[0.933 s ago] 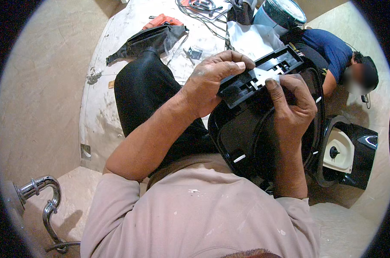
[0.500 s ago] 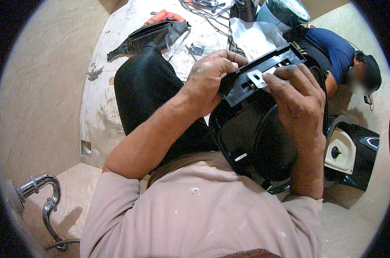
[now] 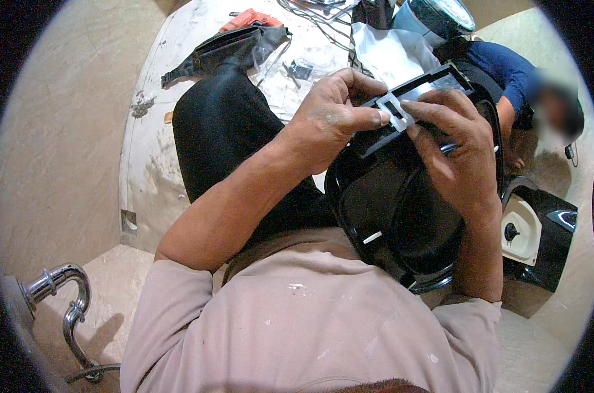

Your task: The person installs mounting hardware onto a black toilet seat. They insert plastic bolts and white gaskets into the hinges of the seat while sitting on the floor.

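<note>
My left hand [image 3: 326, 121] is closed on a long, shallow black plastic housing [image 3: 455, 73], held tilted above my lap. Its thumb presses on the left edge of a small white bracket [image 3: 402, 122] with a rectangular hole, which lies against the housing. From the other side my right hand [image 3: 459, 147] pinches the same bracket between thumb and fingers; its palm side is hidden. Beneath both hands rests a large glossy black shell [image 3: 362, 206] with rounded corners, leaning by my right leg.
A co-worker in a dark blue shirt [image 3: 506, 64] bends at the right, near a black fixture with a cream inside [image 3: 523, 229]. Ahead lie a black pouch [image 3: 228, 52], an orange tool [image 3: 249, 19], cables [image 3: 316, 16] and a bucket [image 3: 428, 19]. A chrome pipe [image 3: 80, 295] stands lower left.
My left thumb has come forward onto the white bracket. My right fingers have shifted to its right edge, and the housing has moved slightly right. The co-worker's head has turned.
</note>
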Tool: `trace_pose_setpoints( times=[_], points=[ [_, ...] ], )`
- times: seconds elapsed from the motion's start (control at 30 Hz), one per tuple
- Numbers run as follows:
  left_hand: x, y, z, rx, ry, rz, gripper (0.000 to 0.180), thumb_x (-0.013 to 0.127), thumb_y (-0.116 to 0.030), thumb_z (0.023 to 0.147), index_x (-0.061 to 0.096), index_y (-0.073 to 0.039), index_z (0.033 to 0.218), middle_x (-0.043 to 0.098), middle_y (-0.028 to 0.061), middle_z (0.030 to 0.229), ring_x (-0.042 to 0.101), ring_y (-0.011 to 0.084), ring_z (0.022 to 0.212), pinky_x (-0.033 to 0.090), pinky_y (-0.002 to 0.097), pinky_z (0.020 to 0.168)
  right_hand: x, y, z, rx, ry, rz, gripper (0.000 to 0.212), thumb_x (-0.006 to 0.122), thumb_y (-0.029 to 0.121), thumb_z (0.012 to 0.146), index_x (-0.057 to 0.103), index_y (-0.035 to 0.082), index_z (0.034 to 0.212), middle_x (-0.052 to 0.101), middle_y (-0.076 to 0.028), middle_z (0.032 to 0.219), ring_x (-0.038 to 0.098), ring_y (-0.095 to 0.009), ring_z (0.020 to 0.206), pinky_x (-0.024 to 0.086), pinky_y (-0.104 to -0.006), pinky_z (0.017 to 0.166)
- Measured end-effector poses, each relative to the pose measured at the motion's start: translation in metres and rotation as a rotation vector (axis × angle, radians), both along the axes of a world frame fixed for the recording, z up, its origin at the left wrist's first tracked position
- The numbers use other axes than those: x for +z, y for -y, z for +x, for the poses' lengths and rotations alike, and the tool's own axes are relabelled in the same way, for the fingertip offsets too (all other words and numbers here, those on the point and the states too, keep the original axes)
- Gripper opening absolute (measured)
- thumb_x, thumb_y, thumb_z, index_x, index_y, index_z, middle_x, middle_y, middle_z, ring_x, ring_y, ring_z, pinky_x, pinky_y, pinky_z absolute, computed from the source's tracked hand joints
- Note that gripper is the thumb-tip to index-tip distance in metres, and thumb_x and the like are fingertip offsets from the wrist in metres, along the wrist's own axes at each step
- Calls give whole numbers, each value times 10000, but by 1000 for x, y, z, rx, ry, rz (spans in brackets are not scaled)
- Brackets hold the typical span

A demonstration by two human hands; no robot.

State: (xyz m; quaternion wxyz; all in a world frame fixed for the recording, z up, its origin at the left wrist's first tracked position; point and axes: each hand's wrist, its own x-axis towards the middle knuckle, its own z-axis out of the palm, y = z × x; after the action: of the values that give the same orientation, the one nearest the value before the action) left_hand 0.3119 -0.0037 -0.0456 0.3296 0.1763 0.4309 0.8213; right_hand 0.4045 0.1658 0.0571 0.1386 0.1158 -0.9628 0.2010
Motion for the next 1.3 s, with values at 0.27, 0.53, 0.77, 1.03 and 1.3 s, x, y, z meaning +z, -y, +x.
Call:
trace_pose_setpoints(
  times=[0.27,0.53,0.77,1.03,1.3],
  points=[
    [2,-13,11,25,-55,-80,328,686,-67,859,625,24,1169,707,102,1051,694,170,901,550,299,884,0,-9,2,-107,95,-76,121,715,34,822,749,22,938,689,-135,911,687,-337,887,529,-396,825],
    [5,-14,20,-17,187,-1,353,560,-96,822,645,33,1140,713,132,1019,699,184,904,553,316,881,-2,-13,10,-51,85,-50,108,723,45,829,749,20,930,699,-147,907,696,-352,882,538,-403,806],
    [3,-22,29,22,180,-4,392,541,-86,803,650,54,1152,708,145,1037,699,213,924,548,329,912,0,-13,14,-107,114,-14,144,745,137,825,744,25,914,711,-151,915,701,-362,894,541,-432,820],
    [5,-31,38,17,174,14,398,528,-73,809,642,75,1161,701,165,1068,703,231,954,555,339,937,-2,-22,16,-374,27,217,256,766,280,804,732,46,904,723,-179,901,710,-361,904,551,-442,833],
    [8,-41,46,-56,165,49,456,584,-92,809,603,76,1232,700,173,1080,713,222,932,584,339,897,17,-71,19,-342,212,-100,204,731,147,927,732,-29,1031,740,-67,906,671,-105,829,526,-260,775]
  ],
)
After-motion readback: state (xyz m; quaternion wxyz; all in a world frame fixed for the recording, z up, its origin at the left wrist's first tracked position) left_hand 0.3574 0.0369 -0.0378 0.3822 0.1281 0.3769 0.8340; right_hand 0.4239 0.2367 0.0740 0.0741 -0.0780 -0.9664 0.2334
